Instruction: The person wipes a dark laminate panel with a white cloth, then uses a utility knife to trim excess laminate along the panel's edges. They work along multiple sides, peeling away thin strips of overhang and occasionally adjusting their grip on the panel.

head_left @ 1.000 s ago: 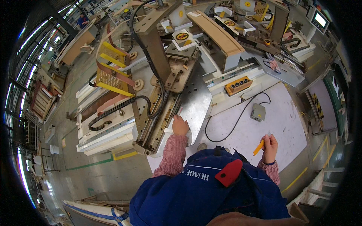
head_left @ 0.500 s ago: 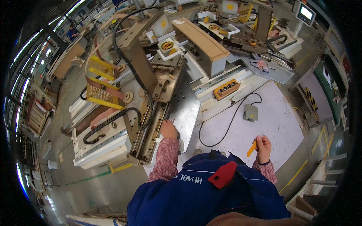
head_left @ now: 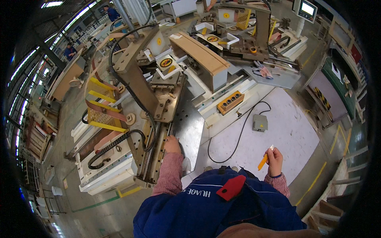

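Just beyond right hand (head_left: 274, 162), grey box (head_left: 260, 123), cable (head_left: 239, 142)

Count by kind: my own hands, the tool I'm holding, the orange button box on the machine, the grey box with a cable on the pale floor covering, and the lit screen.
Hands (left hand, right hand): 2
Orange handheld tool: 1
Orange button box: 1
Grey cabled box: 1
Lit screen: 1
Total: 6
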A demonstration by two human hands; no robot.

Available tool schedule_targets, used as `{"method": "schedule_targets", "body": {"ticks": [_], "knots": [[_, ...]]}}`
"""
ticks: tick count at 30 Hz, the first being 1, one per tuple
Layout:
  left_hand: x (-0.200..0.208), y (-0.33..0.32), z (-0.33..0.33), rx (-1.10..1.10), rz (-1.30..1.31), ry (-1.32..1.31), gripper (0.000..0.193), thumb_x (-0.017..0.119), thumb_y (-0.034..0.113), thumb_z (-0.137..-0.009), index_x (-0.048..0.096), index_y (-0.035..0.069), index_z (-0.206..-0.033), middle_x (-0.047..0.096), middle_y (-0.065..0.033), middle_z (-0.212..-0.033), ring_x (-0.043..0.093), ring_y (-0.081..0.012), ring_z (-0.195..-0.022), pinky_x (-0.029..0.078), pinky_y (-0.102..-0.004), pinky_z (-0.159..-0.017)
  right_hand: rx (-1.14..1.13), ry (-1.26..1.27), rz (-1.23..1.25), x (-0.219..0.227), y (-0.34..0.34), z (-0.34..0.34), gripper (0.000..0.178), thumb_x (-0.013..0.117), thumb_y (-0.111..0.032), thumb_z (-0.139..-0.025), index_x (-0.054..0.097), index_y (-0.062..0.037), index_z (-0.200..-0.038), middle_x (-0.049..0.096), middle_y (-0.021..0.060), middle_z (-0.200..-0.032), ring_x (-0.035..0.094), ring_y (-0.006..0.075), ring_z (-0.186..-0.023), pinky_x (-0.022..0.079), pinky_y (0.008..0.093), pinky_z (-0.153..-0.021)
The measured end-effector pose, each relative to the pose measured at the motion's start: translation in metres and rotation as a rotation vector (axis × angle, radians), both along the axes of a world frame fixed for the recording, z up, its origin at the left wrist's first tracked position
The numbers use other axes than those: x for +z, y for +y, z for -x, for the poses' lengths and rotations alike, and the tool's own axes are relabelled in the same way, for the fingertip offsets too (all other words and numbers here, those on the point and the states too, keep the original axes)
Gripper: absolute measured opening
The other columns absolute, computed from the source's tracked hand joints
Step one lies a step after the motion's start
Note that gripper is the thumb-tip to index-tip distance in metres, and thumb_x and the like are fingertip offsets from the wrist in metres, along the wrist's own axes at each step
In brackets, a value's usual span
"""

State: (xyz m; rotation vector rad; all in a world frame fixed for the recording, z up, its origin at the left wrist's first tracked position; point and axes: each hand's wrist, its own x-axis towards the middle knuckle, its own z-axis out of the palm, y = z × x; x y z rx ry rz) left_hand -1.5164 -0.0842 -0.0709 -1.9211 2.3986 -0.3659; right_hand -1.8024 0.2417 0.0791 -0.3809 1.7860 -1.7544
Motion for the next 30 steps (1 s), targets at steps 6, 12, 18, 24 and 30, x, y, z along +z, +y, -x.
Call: {"method": "schedule_targets", "body": {"ticks": [6, 12, 18, 24, 30], "knots": [[-0.003, -0.004, 0.006, -0.056, -0.034, -0.047, 0.015, 0.059, 0.014, -0.085, 0.062, 0.000, -0.089, 0.061, -0.0078, -0.086, 0.066, -0.0173, -0.068, 0.053, -0.0293, -0.051, 0.019, -0.031, 0.030, -0.001, -0.003, 0.000, 0.021, 0.057, -0.021, -0.093, 0.054, -0.0077, -0.077, 0.059, 0.0013, -0.066, 0.043, 0.0032, -0.049, 0.032, 0.0172, -0.045], [0.042, 0.002, 0.019, -0.102, -0.127, 0.116, 0.034, 0.071, 0.022, -0.076, 0.060, -0.001, -0.098, 0.059, -0.0134, -0.095, 0.066, -0.0265, -0.076, 0.054, -0.0374, -0.060, 0.056, -0.019, 0.037, -0.003, -0.004, 0.004, 0.020, 0.057, -0.021, -0.093, 0.056, -0.0071, -0.079, 0.060, 0.0017, -0.067, 0.043, 0.0032, -0.049, 0.033, 0.0172, -0.045], [0.092, 0.039, 0.037, -0.221, 0.001, 0.469, 0.026, 0.068, 0.017, -0.075, 0.060, 0.004, -0.096, 0.059, -0.0104, -0.096, 0.062, -0.0274, -0.079, 0.052, -0.0373, -0.062, 0.134, -0.078, 0.037, -0.013, -0.009, 0.015, 0.019, 0.058, -0.022, -0.093, 0.058, -0.0055, -0.084, 0.060, 0.0024, -0.066, 0.053, 0.0069, -0.053, 0.041, 0.0184, -0.049], [0.119, 0.144, 0.060, -0.082, -0.766, 1.753, 0.018, 0.064, 0.009, -0.086, 0.054, 0.004, -0.101, 0.066, -0.0067, -0.093, 0.062, -0.0139, -0.084, 0.049, -0.0258, -0.072, 0.432, -0.224, 0.013, -0.036, -0.025, 0.019, 0.019, 0.055, -0.021, -0.094, 0.058, -0.0029, -0.090, 0.059, 0.0027, -0.066, 0.057, 0.0103, -0.054, 0.045, 0.0215, -0.049], [0.128, 0.239, 0.033, 0.194, -0.956, 2.168, 0.052, 0.053, 0.005, -0.089, 0.034, 0.007, -0.137, 0.060, -0.0115, -0.104, 0.061, -0.0182, -0.090, 0.050, -0.0326, -0.079, 0.842, -0.261, -0.036, -0.046, -0.045, -0.010, 0.029, 0.056, -0.017, -0.093, 0.056, 0.0015, -0.116, 0.058, 0.0029, -0.068, 0.057, 0.0106, -0.058, 0.045, 0.0224, -0.053]]}}
